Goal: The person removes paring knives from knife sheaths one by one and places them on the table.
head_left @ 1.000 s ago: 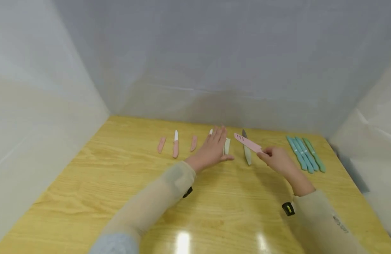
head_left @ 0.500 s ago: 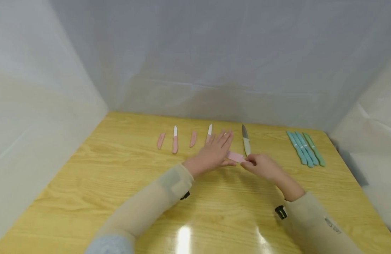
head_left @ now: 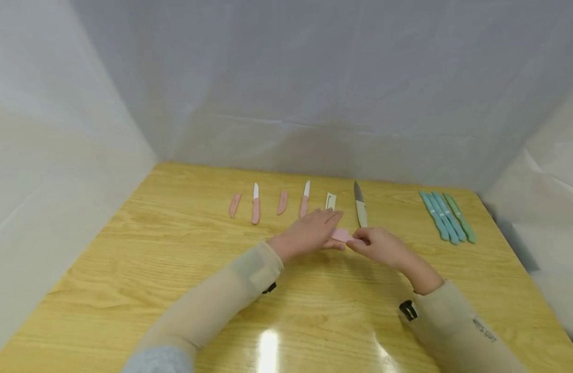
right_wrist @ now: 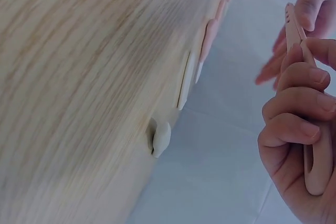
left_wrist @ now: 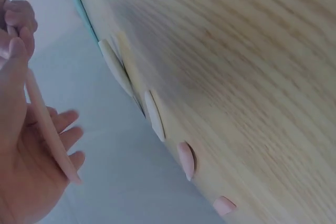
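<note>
My right hand [head_left: 381,247] grips a pink knife [head_left: 340,235] by its handle, fingers curled round it in the right wrist view. A slot shows near the butt of the handle [right_wrist: 317,169], and small holes mark the pink blade part. My left hand [head_left: 307,233] lies along that part with its fingers loosely extended. In the left wrist view the pink blade part [left_wrist: 50,132] crosses the left palm, between thumb and fingers. Both hands are raised over the table. In the head view the left hand hides the knife's tip.
Behind the hands lie two pink knives with white blades [head_left: 255,204] [head_left: 305,199], two pink sheaths [head_left: 235,205] [head_left: 282,203], a cream sheath [head_left: 330,200] and a cream-handled, dark-bladed knife [head_left: 360,204]. Blue knives [head_left: 441,217] and a green one [head_left: 460,218] lie at the right.
The right hand has brought the pink knife leftward and down to the left hand. The left hand's fingers have lowered, and the cream sheath behind them has come into view.
</note>
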`<state>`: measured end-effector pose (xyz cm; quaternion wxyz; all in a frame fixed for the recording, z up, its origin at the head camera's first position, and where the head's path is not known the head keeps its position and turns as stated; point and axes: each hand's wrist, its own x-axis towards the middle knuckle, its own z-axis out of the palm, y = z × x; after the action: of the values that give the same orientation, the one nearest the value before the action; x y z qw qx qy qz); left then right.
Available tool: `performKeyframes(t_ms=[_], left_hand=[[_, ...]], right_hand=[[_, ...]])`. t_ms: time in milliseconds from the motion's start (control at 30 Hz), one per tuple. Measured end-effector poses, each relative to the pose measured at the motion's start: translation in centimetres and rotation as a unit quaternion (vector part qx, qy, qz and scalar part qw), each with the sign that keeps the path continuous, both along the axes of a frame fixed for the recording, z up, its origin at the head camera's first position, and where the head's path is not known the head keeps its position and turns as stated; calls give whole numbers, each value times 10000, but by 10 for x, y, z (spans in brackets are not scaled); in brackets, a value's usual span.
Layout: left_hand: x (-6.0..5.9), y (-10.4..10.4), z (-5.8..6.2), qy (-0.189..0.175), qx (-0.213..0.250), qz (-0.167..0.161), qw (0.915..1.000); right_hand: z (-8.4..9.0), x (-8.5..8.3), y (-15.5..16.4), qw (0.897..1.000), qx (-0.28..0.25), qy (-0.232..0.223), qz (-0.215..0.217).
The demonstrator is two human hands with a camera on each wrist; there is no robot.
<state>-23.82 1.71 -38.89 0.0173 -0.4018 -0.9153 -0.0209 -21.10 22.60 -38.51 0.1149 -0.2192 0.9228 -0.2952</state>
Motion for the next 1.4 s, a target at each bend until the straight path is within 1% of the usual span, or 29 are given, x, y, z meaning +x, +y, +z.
performKeyframes(t_ms=[200,400,533,667,767,833,933,1033,1133,1300,1400], left_hand=[[1,0,1,-274,-105,-134,9995],[-2,0,-1,-327,54,-336,9989],[-3,-1,-1,-623,177,-331,9974],[-2,-3,0,-777,177,-307,9963],[-1,-5,2,-822,173,-297,9960],[-1,-6,3,-884,179,-294,9955],[-1,-7,3,-865,153,-313,9956],[-3,-7,3,-702,121,-324,9969],[-4,-7,2,-570,137,-263,9979],[-2,-7,5,-554,185,-135,9982],[-1,-7,6,-527,205,-127,9983]], right_hand=[[1,1,1,10000,-37,20,47],[1,2,2,9999,-83,85,95],[0,2,2,9998,-94,85,139],[-1,1,2,9997,-85,158,185],[-3,1,2,9992,45,347,211],[-3,1,2,9974,232,618,297],[-3,2,1,9911,516,1125,488],[-3,3,0,9835,729,1544,604],[-3,4,-1,9805,808,1689,591],[-3,4,0,9770,858,1863,577],[-2,4,1,9756,825,1938,620]])
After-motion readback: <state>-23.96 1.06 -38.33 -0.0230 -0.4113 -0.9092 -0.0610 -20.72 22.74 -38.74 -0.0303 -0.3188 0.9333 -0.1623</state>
